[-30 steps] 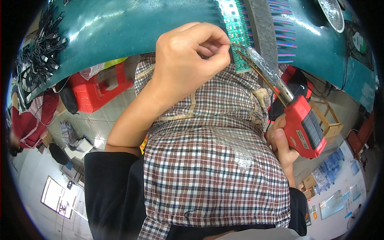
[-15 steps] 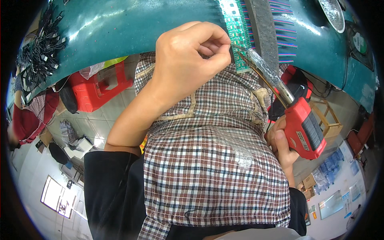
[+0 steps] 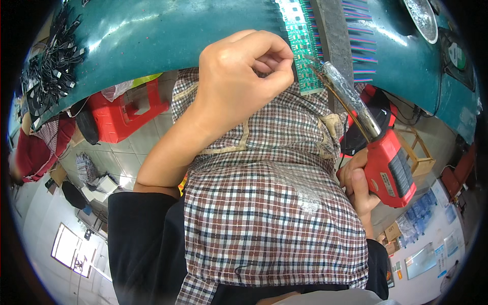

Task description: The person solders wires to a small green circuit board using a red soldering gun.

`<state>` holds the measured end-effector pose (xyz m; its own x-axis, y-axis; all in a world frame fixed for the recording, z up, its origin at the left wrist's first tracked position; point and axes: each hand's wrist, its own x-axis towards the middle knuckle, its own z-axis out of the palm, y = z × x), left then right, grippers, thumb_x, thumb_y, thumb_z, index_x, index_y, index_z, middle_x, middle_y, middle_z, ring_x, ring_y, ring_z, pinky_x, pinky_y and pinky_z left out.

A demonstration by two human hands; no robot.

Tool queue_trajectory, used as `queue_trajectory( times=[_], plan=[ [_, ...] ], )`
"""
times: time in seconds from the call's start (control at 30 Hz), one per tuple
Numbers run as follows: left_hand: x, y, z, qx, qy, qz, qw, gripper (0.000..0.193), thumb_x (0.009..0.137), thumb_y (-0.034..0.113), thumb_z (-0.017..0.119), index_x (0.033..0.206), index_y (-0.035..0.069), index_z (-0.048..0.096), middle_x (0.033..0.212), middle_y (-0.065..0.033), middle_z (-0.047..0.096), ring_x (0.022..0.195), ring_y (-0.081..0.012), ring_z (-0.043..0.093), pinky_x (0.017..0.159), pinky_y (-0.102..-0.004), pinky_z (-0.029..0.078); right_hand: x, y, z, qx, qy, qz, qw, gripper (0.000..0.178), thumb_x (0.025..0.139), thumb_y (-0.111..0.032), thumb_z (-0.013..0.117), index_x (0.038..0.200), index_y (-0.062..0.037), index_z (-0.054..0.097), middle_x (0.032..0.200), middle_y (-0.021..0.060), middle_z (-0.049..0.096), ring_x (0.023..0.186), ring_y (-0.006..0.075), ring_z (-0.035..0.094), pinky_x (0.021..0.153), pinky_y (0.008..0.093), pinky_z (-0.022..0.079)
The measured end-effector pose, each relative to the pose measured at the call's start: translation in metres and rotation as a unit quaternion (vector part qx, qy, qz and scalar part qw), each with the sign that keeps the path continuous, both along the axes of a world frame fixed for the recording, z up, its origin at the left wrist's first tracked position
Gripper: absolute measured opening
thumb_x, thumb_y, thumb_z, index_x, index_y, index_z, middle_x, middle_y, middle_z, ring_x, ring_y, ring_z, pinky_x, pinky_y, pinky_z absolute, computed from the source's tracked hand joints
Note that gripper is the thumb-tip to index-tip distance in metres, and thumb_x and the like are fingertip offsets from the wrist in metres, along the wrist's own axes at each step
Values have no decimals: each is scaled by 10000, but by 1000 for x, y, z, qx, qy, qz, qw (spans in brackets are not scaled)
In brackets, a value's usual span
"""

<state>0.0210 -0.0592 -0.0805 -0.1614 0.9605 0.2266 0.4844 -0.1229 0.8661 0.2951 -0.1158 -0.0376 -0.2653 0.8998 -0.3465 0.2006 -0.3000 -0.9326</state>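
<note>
My left hand [image 3: 244,71] is closed, thumb and forefinger pinched together at the left edge of a green circuit board strip [image 3: 305,66]. Whatever sits in that pinch is too small to make out. My right hand [image 3: 359,183] grips a red soldering gun [image 3: 390,170] by its handle. Its metal barrel [image 3: 351,99] slants up and left, with a thin copper-coloured tube alongside. The tip is over the near part of the board, a little right of my left fingertips; contact cannot be judged.
A dark grey bar [image 3: 333,46] lies along the board's right side, with coloured wires [image 3: 361,46] sticking out beyond it. Black cables [image 3: 53,71] are heaped at the far left of the green table [image 3: 152,35]. A metal dish [image 3: 423,20] stands at upper right, a red stool [image 3: 119,114] below left.
The soldering gun has shifted slightly right and down, its tip moving away from my left fingertips. My left hand has stayed nearly in place, still pinched.
</note>
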Motion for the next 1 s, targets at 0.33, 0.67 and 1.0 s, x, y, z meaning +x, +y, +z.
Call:
queue_trajectory(
  times=[0.33,0.67,1.0],
  plan=[
    [0,0,0,6,6,0,1000,78,735,4,730,789,45,691,747,-47,686,661,-121,703,591,-226,573,-6,4,2,-32,2,-10,999,172,890,-120,624,892,-1,500,649,29,460,475,89,376,462,249,315],
    [0,0,3,-2,-1,4,1000,84,733,-10,725,784,45,685,748,-48,684,660,-122,702,583,-226,566,-10,6,2,21,67,-39,997,192,940,-158,587,903,9,502,672,33,465,412,58,348,413,235,321],
    [-34,14,30,-38,54,19,998,72,835,22,731,904,2,729,844,-44,716,707,-80,656,645,-191,518,-11,9,9,31,74,-51,995,194,945,-168,576,855,-38,465,693,36,450,423,64,342,427,249,342]
  ],
)
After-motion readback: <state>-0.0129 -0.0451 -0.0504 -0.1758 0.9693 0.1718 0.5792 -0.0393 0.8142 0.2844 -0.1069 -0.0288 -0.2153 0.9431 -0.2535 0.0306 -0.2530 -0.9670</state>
